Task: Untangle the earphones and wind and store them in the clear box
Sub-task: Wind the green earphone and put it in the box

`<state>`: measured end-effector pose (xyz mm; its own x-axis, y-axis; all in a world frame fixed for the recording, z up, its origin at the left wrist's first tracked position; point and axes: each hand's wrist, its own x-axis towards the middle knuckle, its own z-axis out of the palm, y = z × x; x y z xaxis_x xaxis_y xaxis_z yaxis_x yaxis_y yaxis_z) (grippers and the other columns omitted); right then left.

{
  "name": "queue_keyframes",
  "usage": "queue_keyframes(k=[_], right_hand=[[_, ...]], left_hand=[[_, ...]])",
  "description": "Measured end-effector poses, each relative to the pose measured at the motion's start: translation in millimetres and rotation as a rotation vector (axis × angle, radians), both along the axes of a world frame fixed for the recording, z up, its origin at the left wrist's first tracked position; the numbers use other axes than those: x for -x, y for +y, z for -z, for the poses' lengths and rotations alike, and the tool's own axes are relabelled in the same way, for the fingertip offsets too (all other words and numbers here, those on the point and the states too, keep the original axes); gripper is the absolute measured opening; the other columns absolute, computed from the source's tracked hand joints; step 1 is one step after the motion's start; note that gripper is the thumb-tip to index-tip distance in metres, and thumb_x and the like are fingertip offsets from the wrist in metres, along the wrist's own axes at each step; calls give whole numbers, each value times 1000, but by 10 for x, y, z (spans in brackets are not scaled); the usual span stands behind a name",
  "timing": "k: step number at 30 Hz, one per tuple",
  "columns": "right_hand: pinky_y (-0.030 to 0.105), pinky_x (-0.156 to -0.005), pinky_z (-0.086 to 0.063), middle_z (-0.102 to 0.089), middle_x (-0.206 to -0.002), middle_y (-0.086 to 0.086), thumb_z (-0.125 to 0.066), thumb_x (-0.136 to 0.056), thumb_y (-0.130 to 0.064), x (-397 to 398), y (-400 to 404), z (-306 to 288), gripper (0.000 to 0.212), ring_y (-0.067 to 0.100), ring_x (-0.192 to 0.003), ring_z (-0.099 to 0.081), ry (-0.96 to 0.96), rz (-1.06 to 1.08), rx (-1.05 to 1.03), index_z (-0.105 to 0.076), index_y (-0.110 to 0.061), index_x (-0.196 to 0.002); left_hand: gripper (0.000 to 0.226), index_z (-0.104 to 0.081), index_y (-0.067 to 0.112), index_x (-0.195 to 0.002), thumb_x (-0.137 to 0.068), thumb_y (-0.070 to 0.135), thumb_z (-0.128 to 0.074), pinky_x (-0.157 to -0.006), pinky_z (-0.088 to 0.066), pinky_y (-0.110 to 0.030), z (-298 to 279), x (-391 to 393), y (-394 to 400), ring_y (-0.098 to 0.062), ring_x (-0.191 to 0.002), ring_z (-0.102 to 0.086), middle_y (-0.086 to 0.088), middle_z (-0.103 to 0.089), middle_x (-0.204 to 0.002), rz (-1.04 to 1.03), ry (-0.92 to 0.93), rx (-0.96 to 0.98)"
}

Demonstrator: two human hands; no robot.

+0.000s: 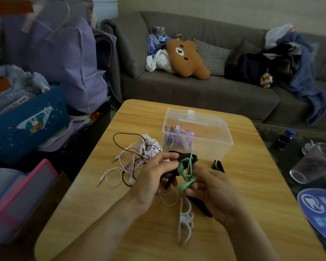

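While lidless, clear box (pixel 211 146) with wound purple earphones (pixel 179 137) inside.

Single head-worn wide-angle view, forward and down, close over the hands (pixel 181 178) at the table (pixel 252 166).

Your surface: wooden table (pixel 243 194) | far middle: clear box (pixel 211 140), lid open | left of the box: tangled earphone cords (pixel 135 157), white, lilac and dark | near edge in front of you: white cord winder (pixel 185 221) | right of the box: black winder (pixel 219 166)
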<state>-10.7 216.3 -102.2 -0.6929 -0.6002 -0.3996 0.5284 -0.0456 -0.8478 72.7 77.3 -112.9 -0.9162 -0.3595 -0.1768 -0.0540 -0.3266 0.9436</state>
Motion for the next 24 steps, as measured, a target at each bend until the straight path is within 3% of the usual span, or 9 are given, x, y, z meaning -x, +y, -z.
queue_keyframes(k=[3,6,8,10,12,17,20,24], right_hand=[[26,-50,-58,-60,-56,14,-67,-81,-28,-8,9,-4,34,15,-44,-59,116,-11,-90,-68,5,-89],[28,-49,-57,-62,-58,16,-69,-79,-34,-24,23,-12,41,18,-46,-60,212,-38,-146,-71,5,-90],[27,-49,-56,-65,-63,19,-70,-77,-37,-44,20,-6,44,19,-48,-61,254,-70,-161,-73,4,-94],[26,-48,-55,-66,-64,20,-67,-84,-32,-57,13,-6,36,20,-49,-62,257,-88,-170,-74,2,-95],[26,-48,-56,-64,-61,19,-67,-83,-31,-53,8,-16,37,20,-48,-62,225,-84,-153,-74,3,-95],[26,-49,-55,-66,-71,14,-66,-83,-23,-57,-10,-28,33,14,-50,-58,63,-56,9,-70,7,-98],[26,-48,-54,-66,-77,18,-63,-89,-19,-74,-31,-27,30,15,-52,-57,2,-84,53,-69,8,-100],[29,-52,-57,-69,-85,21,-64,-88,-22,-75,-24,-10,32,17,-57,-59,45,-160,61,-70,6,-102]], left_hand=[[43,-69,31,-103,-73,60,-77,-66,-51,-24,6,2,17,-16,-76,-65,-8,-67,-87,-20,-5,220],[54,-65,35,-109,-67,67,-75,-75,-56,-32,63,1,33,-19,-81,-70,-8,-70,-86,-15,27,323],[46,-65,34,-109,-73,59,-78,-75,-58,-30,88,4,91,-14,-84,-71,0,-73,-88,-8,22,361],[24,-68,30,-104,-84,42,-74,-72,-55,-22,85,15,158,-7,-85,-70,6,-72,-89,-50,34,342],[11,-71,29,-102,-91,31,-68,-74,-53,-20,75,19,183,-8,-88,-68,5,-72,-91,-59,60,282],[17,-73,20,-108,-94,15,-65,-79,-56,-25,28,25,147,-18,-95,-70,-2,-73,-100,-67,116,111],[19,-75,18,-102,-84,18,-68,-77,-55,-31,48,46,137,-21,-90,-68,-7,-72,-99,-70,148,7],[21,-74,19,-105,-90,10,-63,-63,-54,-29,7,20,121,-21,-76,-66,-6,-72,-95,-72,184,-38]])
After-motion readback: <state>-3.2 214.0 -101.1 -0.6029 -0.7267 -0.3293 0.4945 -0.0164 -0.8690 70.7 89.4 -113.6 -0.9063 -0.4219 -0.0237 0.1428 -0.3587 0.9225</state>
